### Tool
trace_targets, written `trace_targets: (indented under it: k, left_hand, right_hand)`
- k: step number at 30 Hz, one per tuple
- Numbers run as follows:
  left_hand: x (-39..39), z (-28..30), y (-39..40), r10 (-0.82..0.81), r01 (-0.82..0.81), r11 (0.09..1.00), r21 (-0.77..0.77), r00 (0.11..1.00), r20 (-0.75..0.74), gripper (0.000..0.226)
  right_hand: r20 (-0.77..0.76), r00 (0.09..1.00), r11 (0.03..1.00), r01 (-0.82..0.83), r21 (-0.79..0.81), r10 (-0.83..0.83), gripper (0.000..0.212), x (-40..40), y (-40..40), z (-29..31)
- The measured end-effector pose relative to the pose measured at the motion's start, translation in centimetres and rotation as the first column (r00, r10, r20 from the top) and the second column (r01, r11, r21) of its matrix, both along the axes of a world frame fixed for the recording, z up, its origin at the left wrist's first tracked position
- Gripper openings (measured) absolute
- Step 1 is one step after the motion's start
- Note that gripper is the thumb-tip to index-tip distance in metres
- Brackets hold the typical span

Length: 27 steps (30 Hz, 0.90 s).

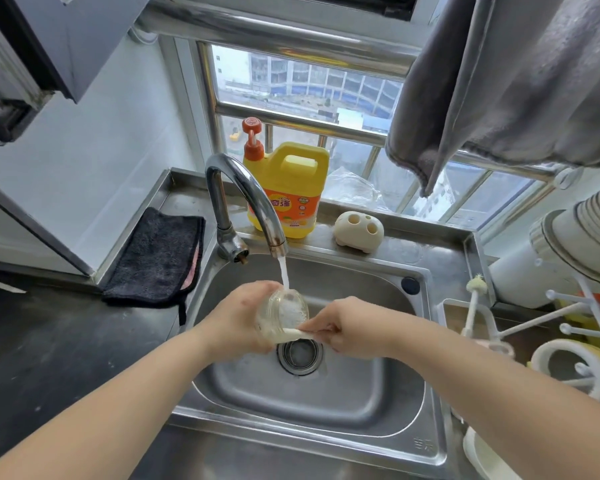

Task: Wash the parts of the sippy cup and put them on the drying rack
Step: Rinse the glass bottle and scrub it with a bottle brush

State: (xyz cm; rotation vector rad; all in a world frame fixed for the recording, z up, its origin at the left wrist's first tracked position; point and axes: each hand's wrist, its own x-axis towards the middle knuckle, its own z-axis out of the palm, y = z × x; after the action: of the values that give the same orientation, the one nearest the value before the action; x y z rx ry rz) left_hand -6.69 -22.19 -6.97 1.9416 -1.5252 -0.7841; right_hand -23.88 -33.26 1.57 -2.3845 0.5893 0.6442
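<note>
2 bare forearms reach in, left hand [238,315] and right hand [352,329] ungloved, no sleeves visible.

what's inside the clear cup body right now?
Inside the clear cup body, gripped by the left hand: foamy water from the tap stream, and a white brush handle entering it, pinched by the right hand. The brush head is hidden by foam.

Left hand [245,315] grips clear plastic cup body [284,315] under chrome faucet [246,202] stream; right hand [347,329] pinches white brush handle [300,333] over steel sink [326,393].
</note>
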Motion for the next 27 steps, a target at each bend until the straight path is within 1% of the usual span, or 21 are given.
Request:
trace_targets:
  k: [1,2,4,5,6,8,10,11,13,15,17,18,19,20,21,22,23,24,25,26,27]
  left_hand:
    - [-0.1,0.1,0.1,-0.005,0.006,0.999,0.036,1.0,-0.031,0.074]
    - [-0.2,0.2,0.2,0.0,0.006,0.997,0.073,0.997,-0.078,0.072]
    - [-0.1,0.4,0.1,0.021,0.004,0.99,0.144,0.985,-0.172,0.069]
    - [0.0,0.5,0.0,0.033,0.0,0.987,0.162,0.979,-0.202,0.069]
    - [0.2,0.6,-0.2,0.052,-0.015,0.985,0.173,0.976,-0.213,0.07]
    - [0.5,0.9,-0.7,0.064,-0.026,0.983,0.182,0.977,-0.203,0.071]
    - [0.6,1.2,-1.0,0.029,0.002,0.983,0.186,0.985,-0.167,0.073]
    - [0.7,1.3,-1.1,0.013,0.015,0.981,0.193,0.99,-0.144,0.075]
    - [0.9,1.4,-1.1,-0.009,0.035,0.977,0.209,0.992,-0.123,0.076]
    - [1.4,1.4,-1.1,-0.019,0.049,0.972,0.23,0.991,-0.129,0.077]
    - [1.8,1.7,-1.3,-0.045,0.076,0.963,0.258,0.991,-0.123,0.081]
    - [2.0,1.8,-1.4,-0.063,0.092,0.958,0.271,0.992,-0.113,0.082]
    - [2.0,1.9,-1.6,-0.081,0.106,0.954,0.281,0.992,-0.102,0.082]
    - [2.1,1.9,-1.8,-0.096,0.123,0.948,0.294,0.99,-0.103,0.081]
    - [2.1,1.9,-2.0,-0.102,0.135,0.944,0.301,0.987,-0.123,0.079]
    - [2.3,1.7,-2.2,-0.093,0.138,0.942,0.306,0.983,-0.158,0.078]
    - [2.4,1.7,-2.3,-0.08,0.138,0.941,0.308,0.978,-0.192,0.079]
    - [2.6,1.7,-2.5,-0.073,0.14,0.94,0.311,0.974,-0.216,0.083]
    - [2.7,1.8,-2.6,-0.081,0.149,0.937,0.316,0.973,-0.218,0.086]
    - [2.9,1.9,-2.7,-0.098,0.163,0.934,0.318,0.972,-0.212,0.087]
    - [2.9,1.9,-2.7,-0.111,0.172,0.931,0.321,0.973,-0.201,0.087]
  right_hand:
    - [-0.027,0.995,0.988,-0.101,-0.119,0.098,0.035,0.1,-0.4,0.6]
    - [-0.081,0.979,0.941,-0.202,-0.273,0.187,0.04,0.3,-0.8,1.2]
    - [-0.168,0.939,0.762,-0.342,-0.55,0.301,0.048,0.9,-1.2,2.2]
    - [-0.178,0.923,0.687,-0.374,-0.623,0.341,0.049,1.2,-1.2,2.6]
    - [-0.181,0.912,0.65,-0.391,-0.652,0.367,0.048,1.3,-1.0,2.7]
    - [-0.191,0.916,0.665,-0.39,-0.637,0.353,0.047,1.4,-0.7,2.1]
    - [-0.184,0.935,0.756,-0.354,-0.55,0.304,0.045,1.4,-0.7,1.2]
    - [-0.173,0.944,0.823,-0.329,-0.464,0.281,0.042,1.4,-0.9,1.0]
    - [-0.093,0.978,0.954,-0.204,-0.218,0.188,0.036,1.5,-1.4,1.1]
    - [-0.044,0.998,0.999,-0.046,-0.01,0.046,0.034,1.5,-2.0,1.2]
    - [-0.045,0.999,0.998,0.008,0.058,-0.006,0.033,1.3,-2.1,1.0]
    - [-0.048,0.999,0.999,-0.005,0.041,0.007,0.032,1.2,-2.1,0.9]
    - [-0.053,0.997,0.999,-0.049,-0.015,0.049,0.033,1.2,-2.2,1.0]
    - [-0.078,0.991,0.985,-0.121,-0.125,0.112,0.035,1.2,-2.4,1.1]
    - [-0.114,0.979,0.943,-0.196,-0.269,0.171,0.039,1.4,-2.5,1.5]
    - [-0.142,0.966,0.873,-0.258,-0.414,0.218,0.045,1.7,-2.4,1.8]
    - [-0.156,0.952,0.789,-0.305,-0.534,0.263,0.048,2.0,-2.2,2.0]
    - [-0.156,0.939,0.723,-0.337,-0.604,0.308,0.049,2.2,-2.0,2.1]
    - [-0.155,0.929,0.69,-0.354,-0.631,0.336,0.048,2.3,-1.7,2.0]
    - [-0.159,0.926,0.686,-0.362,-0.631,0.342,0.048,2.3,-1.6,1.7]
    - [-0.153,0.935,0.717,-0.345,-0.606,0.32,0.048,2.1,-1.5,1.3]
